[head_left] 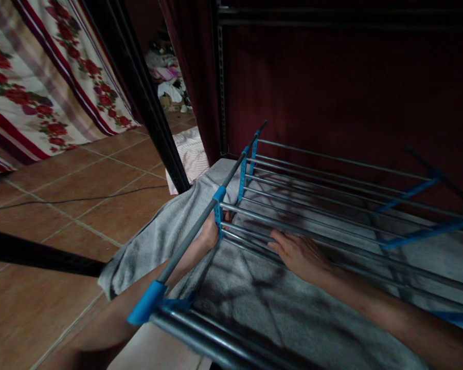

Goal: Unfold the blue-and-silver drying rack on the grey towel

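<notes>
A folding drying rack with grey metal rods and blue plastic joints stands over a grey blanket. My left hand is closed around a blue slotted bracket at the rack's left end; some fingertips show past its far side. Farther right, my right hand lies over the lower rods, its fingers curled onto them and partly hidden. A long side tube runs above my left forearm. Thicker tubes cross at the bottom, close to me.
The grey blanket hangs over the left edge. Black metal posts frame this spot, with a dark red curtain behind. To the left are a tiled floor with a black cable, and a floral cloth. Clothes are piled farther back.
</notes>
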A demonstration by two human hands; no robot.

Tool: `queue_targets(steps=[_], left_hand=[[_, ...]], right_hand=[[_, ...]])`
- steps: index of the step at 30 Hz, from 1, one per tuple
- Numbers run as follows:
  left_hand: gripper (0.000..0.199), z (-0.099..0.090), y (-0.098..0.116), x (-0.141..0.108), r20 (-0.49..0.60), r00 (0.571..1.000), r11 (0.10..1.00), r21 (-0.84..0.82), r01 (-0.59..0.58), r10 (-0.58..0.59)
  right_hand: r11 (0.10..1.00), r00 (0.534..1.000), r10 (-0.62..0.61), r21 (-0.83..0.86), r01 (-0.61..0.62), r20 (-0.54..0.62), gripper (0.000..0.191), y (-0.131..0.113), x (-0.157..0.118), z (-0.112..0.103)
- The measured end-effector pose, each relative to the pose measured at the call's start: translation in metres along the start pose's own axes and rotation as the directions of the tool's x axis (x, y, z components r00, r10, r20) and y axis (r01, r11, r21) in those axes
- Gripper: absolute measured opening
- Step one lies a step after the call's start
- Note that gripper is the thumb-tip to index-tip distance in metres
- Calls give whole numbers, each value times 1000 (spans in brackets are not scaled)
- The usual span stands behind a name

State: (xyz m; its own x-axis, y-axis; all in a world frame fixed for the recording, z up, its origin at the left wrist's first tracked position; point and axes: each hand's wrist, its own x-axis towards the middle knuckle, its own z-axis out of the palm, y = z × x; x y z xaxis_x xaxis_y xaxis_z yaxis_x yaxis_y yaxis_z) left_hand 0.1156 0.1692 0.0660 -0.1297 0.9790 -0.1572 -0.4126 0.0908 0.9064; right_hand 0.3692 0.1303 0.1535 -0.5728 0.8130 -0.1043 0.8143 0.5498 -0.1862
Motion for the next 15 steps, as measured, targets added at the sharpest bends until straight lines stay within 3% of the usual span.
queue_targets(steps=[4, 8, 12, 15], left_hand=[[44, 1, -1, 0, -6, 1000, 1000, -11, -5, 5], [41, 3, 0, 1, -71, 997, 999, -16, -38, 37], [36, 3, -1, 1, -162, 985, 998, -13, -58, 56], [36, -1, -6, 2, -201, 977, 997, 48, -65, 73]], right_hand=[[996, 999, -32, 80, 35, -35, 21, -17, 9, -5], [962, 993, -107, 247, 117, -56, 23, -50, 52, -3], [841, 995, -17, 540, -39, 99, 21, -77, 108, 9], [777, 984, -27, 623, -89, 174, 22, -83, 130, 18]])
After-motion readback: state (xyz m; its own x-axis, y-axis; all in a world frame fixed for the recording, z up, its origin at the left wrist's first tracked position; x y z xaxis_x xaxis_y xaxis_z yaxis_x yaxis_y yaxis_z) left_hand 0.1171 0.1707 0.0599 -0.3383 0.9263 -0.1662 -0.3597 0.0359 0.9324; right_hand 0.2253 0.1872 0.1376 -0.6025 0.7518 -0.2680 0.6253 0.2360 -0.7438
